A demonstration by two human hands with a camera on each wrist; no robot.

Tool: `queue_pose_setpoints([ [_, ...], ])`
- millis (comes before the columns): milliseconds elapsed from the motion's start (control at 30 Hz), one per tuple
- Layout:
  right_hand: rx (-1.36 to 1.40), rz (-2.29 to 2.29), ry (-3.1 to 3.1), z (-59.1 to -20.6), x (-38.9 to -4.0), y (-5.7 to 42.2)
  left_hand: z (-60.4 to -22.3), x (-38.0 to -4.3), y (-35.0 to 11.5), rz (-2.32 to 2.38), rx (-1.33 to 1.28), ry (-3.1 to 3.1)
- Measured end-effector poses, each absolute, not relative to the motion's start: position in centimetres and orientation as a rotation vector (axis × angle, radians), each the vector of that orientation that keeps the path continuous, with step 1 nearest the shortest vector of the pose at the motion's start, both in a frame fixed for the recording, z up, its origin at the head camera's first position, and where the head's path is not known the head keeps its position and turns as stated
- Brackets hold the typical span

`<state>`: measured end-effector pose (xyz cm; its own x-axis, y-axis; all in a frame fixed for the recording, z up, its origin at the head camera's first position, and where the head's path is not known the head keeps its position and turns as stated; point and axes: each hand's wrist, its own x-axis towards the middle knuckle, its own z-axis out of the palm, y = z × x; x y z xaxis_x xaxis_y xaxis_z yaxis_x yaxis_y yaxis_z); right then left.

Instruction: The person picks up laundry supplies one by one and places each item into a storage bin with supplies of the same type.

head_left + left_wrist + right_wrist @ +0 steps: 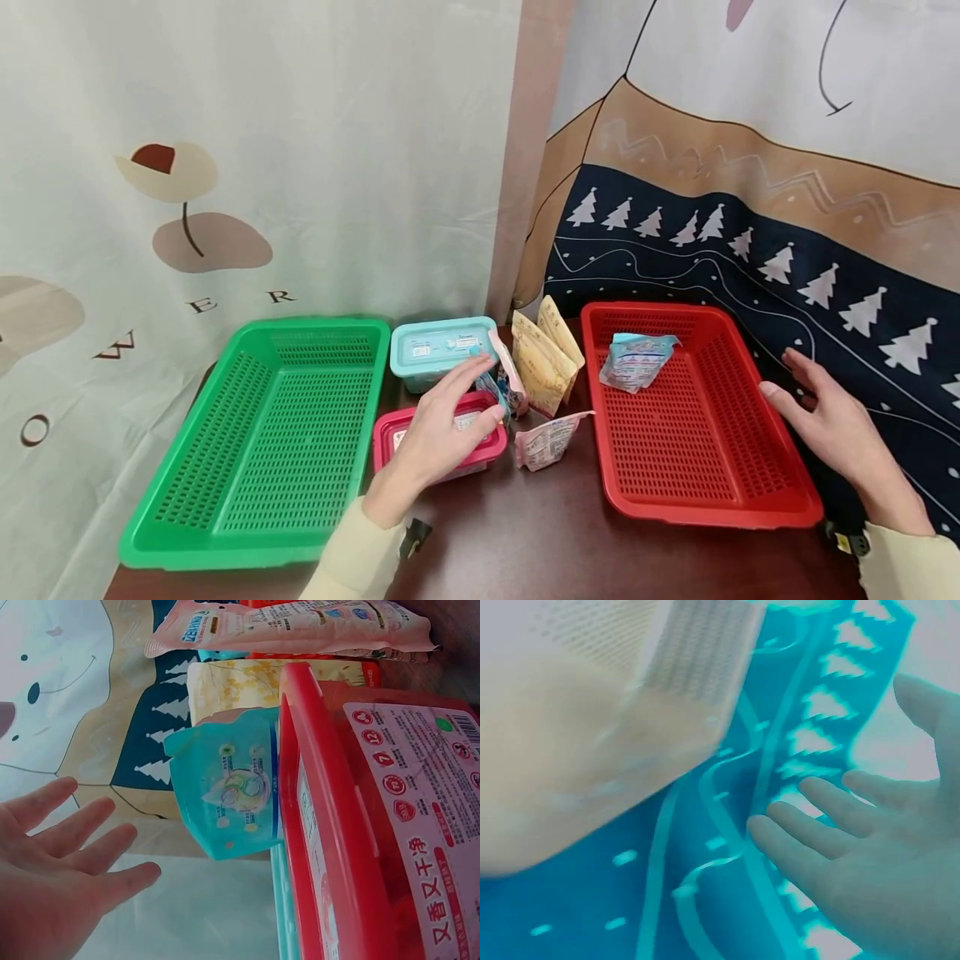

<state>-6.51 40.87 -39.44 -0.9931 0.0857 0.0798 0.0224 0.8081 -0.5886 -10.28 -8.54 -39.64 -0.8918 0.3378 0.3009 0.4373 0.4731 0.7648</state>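
Observation:
My left hand (442, 425) hovers with its fingers extended above a red-lidded plastic box (386, 437), holding nothing. In the left wrist view, that hand (67, 862) is apart from the box (322, 825) and a teal pouch (217, 787). Behind the red-lidded box stands a light-blue-lidded box (427, 343). Yellow patterned packets (543, 362) and a pink pouch (551, 443) stand to its right. My right hand (832, 421) is spread, holding nothing, by the right rim of a red basket (675, 500). A blue-and-white pouch (637, 362) lies inside this basket.
A green basket (292, 450) stands on the left of the dark brown table (517, 533). Printed curtains (360, 167) hang behind. The right wrist view is discoloured and shows the basket's edge (697, 660) blurred beside my right hand.

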Motion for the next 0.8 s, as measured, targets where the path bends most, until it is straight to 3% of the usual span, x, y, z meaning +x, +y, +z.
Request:
queue_pose_setpoints([
  [300, 0.053, 1.048, -2.775, -35.8, -6.0, 34.7, -40.2, -10.1, -8.2, -1.425, -0.760, -2.601],
  [800, 0.485, 1.024, -2.849, -35.6, -7.7, 27.4, -41.2, -9.5, -6.7, -1.330, -0.819, -2.730],
])
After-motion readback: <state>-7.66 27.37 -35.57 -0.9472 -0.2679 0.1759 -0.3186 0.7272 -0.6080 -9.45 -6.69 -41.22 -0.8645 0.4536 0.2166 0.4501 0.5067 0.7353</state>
